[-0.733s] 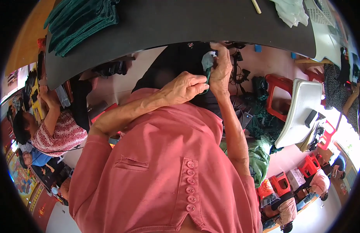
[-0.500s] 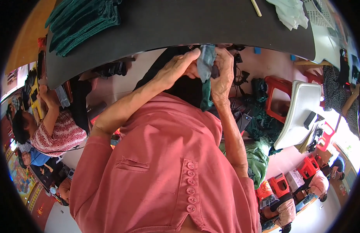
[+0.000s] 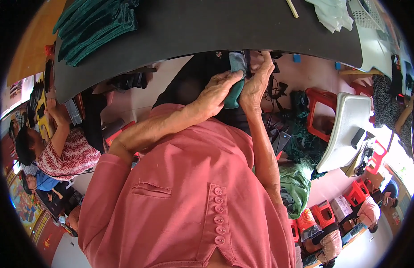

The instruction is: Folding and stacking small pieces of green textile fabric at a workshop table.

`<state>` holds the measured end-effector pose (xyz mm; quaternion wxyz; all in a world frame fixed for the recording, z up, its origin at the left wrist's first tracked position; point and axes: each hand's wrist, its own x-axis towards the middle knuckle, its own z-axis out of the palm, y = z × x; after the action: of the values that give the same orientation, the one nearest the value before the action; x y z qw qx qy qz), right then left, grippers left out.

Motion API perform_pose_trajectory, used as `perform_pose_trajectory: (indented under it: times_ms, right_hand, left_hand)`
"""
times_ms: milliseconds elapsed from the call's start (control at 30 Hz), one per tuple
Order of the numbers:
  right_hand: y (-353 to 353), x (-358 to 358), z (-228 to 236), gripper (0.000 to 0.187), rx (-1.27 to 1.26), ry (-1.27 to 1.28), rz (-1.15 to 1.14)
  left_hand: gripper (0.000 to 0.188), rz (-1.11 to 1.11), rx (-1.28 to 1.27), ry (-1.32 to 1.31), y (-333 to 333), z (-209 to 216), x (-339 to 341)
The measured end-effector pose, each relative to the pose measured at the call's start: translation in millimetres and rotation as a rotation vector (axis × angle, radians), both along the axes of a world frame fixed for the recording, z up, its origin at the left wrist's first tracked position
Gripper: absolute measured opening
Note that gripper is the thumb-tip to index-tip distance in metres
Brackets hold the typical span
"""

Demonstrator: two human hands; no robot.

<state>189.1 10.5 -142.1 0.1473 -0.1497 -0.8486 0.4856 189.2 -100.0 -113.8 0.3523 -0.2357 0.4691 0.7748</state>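
Note:
A sock-like cloth piece, with a grey-blue upper part and a dark green velvety lower end (image 3: pixel 234 95), hangs just below the table's near edge. My left hand (image 3: pixel 214 94) comes from the left and pinches it between thumb and fingers near its middle. Close along its right side is my right hand (image 3: pixel 255 85), its visible fingers stretched up toward the table edge and parted from the cloth. Part of the right fingers is hidden at the edge, where something narrow and dark stands beside the cloth.
A stack of dark green velvet pieces (image 3: pixel 97 29) lies on the dark table (image 3: pixel 193 33), back left. A pale stick (image 3: pixel 292 9) and white plastic bag (image 3: pixel 332 15) lie back right. Red stools (image 3: pixel 321 109), a white chair (image 3: pixel 345 129) and a green bag (image 3: pixel 296 187) stand right. A person (image 3: pixel 66 152) works at left.
My left hand has slid down and nearer along the cloth, whose grey-blue part now shows above it. The right hand has loosened and straightened its fingers.

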Motion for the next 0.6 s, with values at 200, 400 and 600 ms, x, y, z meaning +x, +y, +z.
perform_pose_trajectory:
  times_ms: [200, 400, 600]
  right_hand:
    - [5, 4, 2, 0.028, -0.210, -0.030, 0.107]
    - [0, 6, 6, 0.043, 0.142, 0.238, 0.205]
    - [-5, 4, 2, 0.060, -0.020, 0.190, 0.051]
  left_hand:
    - [0.035, -0.216, 0.201, -0.056, -25, -35, -11]
    - [0.029, -0.009, 0.189, -0.034, 3, -22, -39]
    - [0.026, 0.046, 0.110, 0.031, 9, -22, -21]
